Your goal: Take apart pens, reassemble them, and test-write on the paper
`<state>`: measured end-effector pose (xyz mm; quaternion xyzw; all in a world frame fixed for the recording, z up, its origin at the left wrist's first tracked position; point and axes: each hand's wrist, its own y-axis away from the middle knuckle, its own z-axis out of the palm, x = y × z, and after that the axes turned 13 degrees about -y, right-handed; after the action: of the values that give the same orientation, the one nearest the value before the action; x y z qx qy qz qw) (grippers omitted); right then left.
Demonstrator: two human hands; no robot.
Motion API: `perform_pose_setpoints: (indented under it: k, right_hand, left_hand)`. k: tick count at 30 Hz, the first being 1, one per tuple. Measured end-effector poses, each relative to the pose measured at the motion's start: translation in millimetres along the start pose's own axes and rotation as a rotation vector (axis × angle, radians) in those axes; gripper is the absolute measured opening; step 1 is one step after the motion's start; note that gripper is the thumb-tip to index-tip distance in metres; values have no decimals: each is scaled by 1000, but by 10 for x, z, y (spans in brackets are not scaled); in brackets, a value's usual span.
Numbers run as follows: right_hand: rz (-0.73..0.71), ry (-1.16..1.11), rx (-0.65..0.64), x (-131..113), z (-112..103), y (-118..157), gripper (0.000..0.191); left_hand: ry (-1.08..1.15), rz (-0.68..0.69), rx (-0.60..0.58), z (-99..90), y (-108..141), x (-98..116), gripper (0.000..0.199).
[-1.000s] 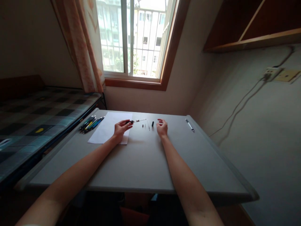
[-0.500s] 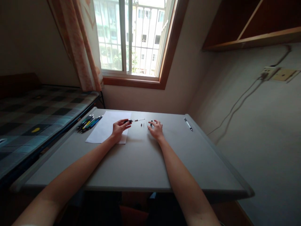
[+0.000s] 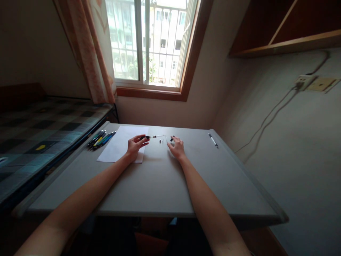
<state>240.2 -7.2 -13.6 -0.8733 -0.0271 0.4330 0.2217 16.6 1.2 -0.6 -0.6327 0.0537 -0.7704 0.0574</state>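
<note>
My left hand (image 3: pixel 136 146) is closed on a disassembled pen (image 3: pixel 145 138), with its thin clear refill (image 3: pixel 160 135) sticking out to the right. The hand rests over the right part of a white paper sheet (image 3: pixel 114 147). To the right, my right hand (image 3: pixel 176 147) is low over the table with thumb and fingers apart. A small black pen part (image 3: pixel 172 138) is at its fingertips; I cannot tell whether they grip it. A thin whitish tube (image 3: pixel 166 138) stands out by the thumb. Two tiny pen pieces (image 3: pixel 161 141) lie between the hands.
Several pens (image 3: pixel 99 139) lie in a pile at the table's left. Another pen (image 3: pixel 213 140) lies alone near the right edge of the grey table (image 3: pixel 165 188). A bed (image 3: pixel 53 131) is on the left, a window (image 3: pixel 149 42) ahead and a wall socket (image 3: pixel 303 82) at right.
My right fingers have shifted slightly and drawn in around the black pen part, which has moved a little. My left hand and the pen in it have stayed still.
</note>
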Motion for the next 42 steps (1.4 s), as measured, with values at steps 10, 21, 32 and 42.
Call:
perform_pose_setpoints:
  k: [10, 21, 32, 42]
  right_hand:
    - [173, -758, 204, -260, -28, -41, 43]
    - [385, -1003, 160, -431, -35, 17, 44]
    - [381, -1016, 152, -448, -23, 20, 43]
    - [326, -1022, 92, -454, -10, 31, 44]
  left_hand:
    - [-4, 0, -28, 0, 5, -11, 43]
    - [-4, -3, -49, 22, 36, 35, 42]
    - [-15, -3, -57, 15, 28, 23, 41]
    - [-33, 10, -40, 4, 19, 10, 43]
